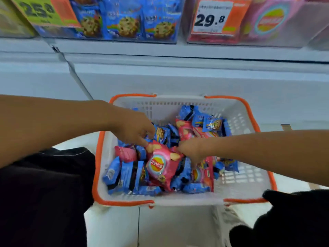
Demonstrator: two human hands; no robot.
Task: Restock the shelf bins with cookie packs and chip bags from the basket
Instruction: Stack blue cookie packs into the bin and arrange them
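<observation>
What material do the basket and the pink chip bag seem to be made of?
Basket: looks like rigid white moulded plastic, matte, with slotted walls and an orange rim. Pink chip bag: seems thin glossy plastic film, judging by its creases, sheen and printed logo.

Chip bags [161,164] and cookie packs [124,173] lie in the basket [249,189]; shelf bins [124,20] above, behind.
</observation>
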